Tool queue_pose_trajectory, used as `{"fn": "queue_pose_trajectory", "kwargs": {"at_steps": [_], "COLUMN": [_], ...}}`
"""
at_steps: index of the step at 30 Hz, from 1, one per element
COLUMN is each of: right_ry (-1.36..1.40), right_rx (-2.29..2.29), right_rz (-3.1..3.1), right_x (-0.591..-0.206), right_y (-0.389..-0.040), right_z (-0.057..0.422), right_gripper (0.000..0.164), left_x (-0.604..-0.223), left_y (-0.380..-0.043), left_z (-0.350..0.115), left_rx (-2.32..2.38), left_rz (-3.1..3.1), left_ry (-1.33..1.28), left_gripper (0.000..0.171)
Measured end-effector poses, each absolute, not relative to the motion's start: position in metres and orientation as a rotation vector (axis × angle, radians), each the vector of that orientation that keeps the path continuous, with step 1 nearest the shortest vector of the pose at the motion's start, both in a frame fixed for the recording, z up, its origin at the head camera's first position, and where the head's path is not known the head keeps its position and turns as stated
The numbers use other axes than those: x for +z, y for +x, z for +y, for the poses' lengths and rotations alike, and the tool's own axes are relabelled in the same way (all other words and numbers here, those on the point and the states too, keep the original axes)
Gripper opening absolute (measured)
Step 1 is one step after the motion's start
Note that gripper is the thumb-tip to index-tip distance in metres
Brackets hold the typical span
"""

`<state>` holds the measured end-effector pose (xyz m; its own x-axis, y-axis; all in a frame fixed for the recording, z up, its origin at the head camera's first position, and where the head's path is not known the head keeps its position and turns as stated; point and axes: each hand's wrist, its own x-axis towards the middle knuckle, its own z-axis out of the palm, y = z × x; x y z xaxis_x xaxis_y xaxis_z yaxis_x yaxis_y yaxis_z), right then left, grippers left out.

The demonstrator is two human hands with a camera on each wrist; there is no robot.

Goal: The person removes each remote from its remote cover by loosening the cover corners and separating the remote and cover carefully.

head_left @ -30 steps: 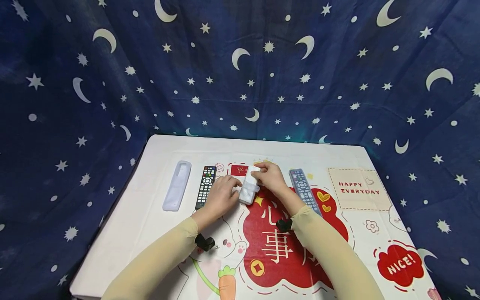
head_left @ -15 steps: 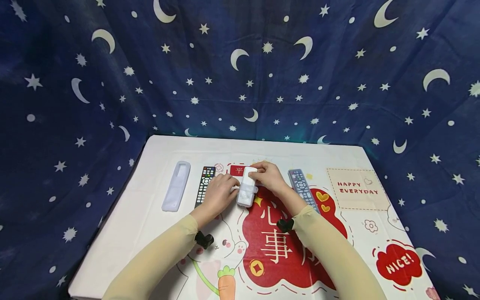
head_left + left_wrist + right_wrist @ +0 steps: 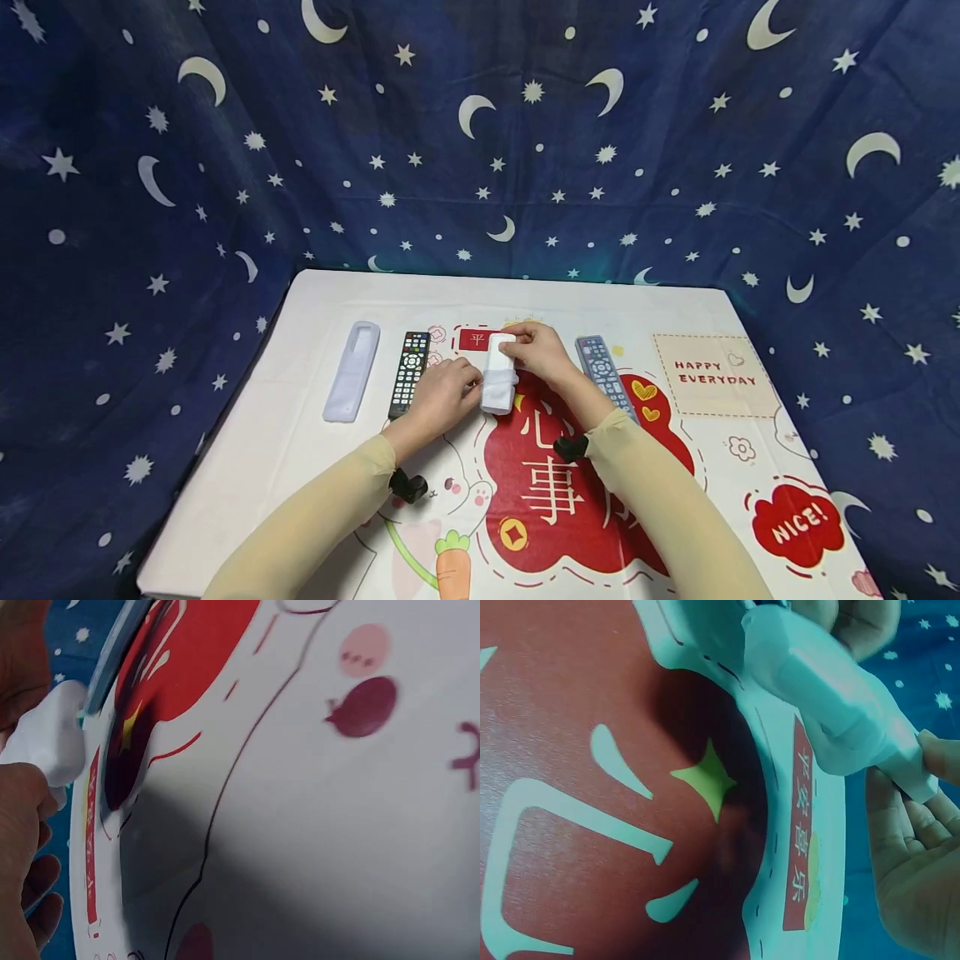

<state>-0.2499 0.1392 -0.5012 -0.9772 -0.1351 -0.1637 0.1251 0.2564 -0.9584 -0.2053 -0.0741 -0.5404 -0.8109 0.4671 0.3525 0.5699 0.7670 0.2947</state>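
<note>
White plastic at the centre: a slim, round-cornered white bar (image 3: 502, 344), shaped like a remote, raised above the desk (image 3: 330, 296) between two hands, far end bare, near end inside a soft, translucent whitish cover (image 3: 498, 398). Around the bar's middle, a loose fold of that cover, bulging out toward the right. At the bare far end, a pinch between thumb and fingers of the right hand (image 3: 542, 352). At the cover's left side, close to the near end, the left hand (image 3: 444, 392), with fingers curled and thumb against the cover, grasping it there; partly hidden in each view.

Just left of the left hand, with its lower right edge overlapped by it, a long black remote (image 3: 408, 367) with rows of pale and coloured buttons. Farther left, lying lengthwise, a milky, pale lilac, flexible-looking cover (image 3: 351, 375) with an oblong window near the far end. Right of the right hand, slanted on the desk, a long grey-blue remote (image 3: 604, 371), lower end reaching to the right forearm.

On both arms, pale yellow sleeves (image 3: 667, 500); at each wrist, a small black device (image 3: 408, 483). Under everything, a white printed cloth with a large red cloud-shaped patch (image 3: 517, 492), a cream "HAPPY EVERYDAY" panel (image 3: 716, 392), and an orange carrot (image 3: 453, 571). Behind and along both sides, dark blue fabric (image 3: 420, 92) patterned with pale moons and stars.
</note>
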Motion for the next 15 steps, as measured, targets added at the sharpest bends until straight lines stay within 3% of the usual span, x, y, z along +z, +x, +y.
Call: {"fn": "queue_pose_trajectory", "kwargs": {"at_steps": [9, 15], "right_ry": [0.002, 0.004], "right_rx": [-1.825, -1.827], "right_rz": [2.278, 2.276], "right_x": [-0.4983, -0.4977], "right_y": [-0.2511, -0.2502], "right_z": [0.141, 0.1421], "right_gripper": [0.039, 0.039], "left_x": [-0.5371, -0.5369], "left_y": [-0.2007, -0.1998], "left_z": [-0.0756, -0.0725], "left_rx": [-0.964, -1.603], "left_rz": [-2.877, -2.905], "left_ry": [-0.569, -0.369], "left_gripper": [0.007, 0.021]}}
